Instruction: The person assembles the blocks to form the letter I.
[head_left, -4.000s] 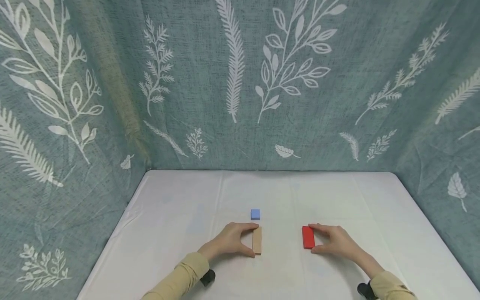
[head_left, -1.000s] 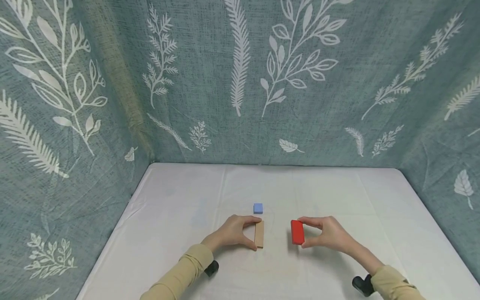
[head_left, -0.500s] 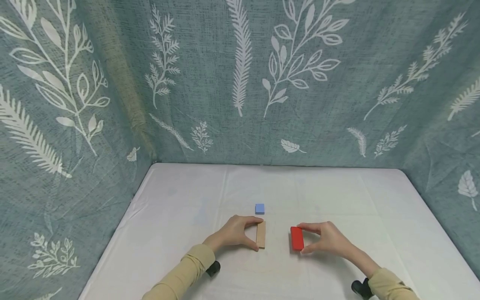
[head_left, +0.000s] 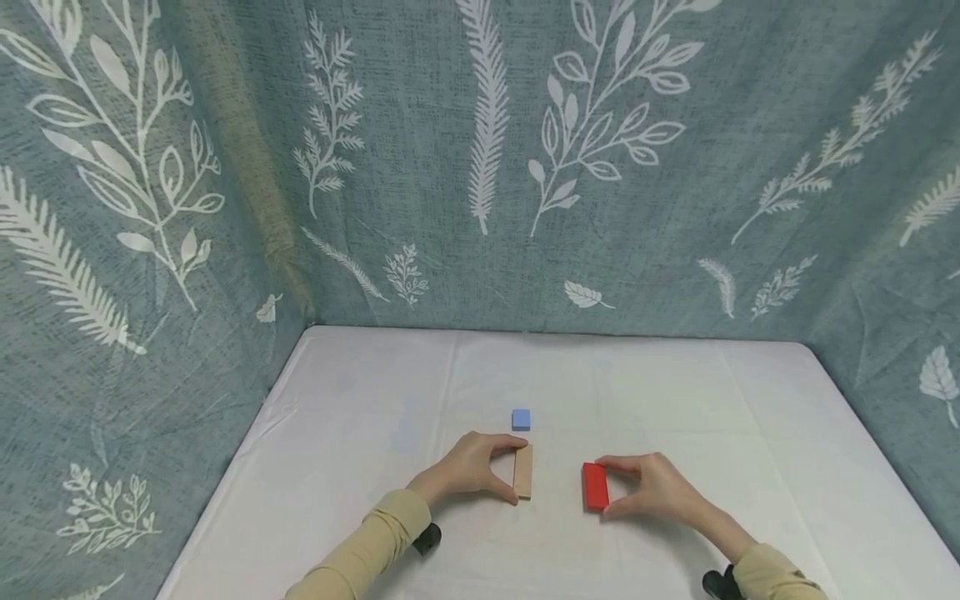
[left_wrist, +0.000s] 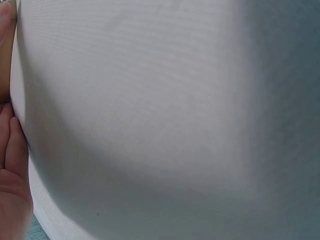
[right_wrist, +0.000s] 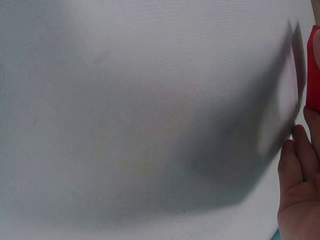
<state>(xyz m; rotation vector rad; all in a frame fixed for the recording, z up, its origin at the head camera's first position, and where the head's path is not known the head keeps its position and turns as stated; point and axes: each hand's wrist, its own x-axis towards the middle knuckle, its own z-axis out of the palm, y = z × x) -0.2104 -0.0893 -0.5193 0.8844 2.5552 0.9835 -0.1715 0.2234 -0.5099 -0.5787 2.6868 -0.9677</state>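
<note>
Pinching tan block (head_left: 523, 472) in left grip (head_left: 467, 468), red block (head_left: 596, 487) in right grip (head_left: 657, 490), cube (head_left: 521, 420) headcam-only

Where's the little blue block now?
In the head view, the blue block sits on the white tabletop, just beyond the tan block that the left hand pinches, and farther left than the red block.

Leaf-patterned teal curtain (head_left: 427, 167) behind white-covered table (head_left: 637, 392)

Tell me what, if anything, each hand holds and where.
The left hand pinches the tan block and the right hand the red block, each by its near and far ends.
</note>
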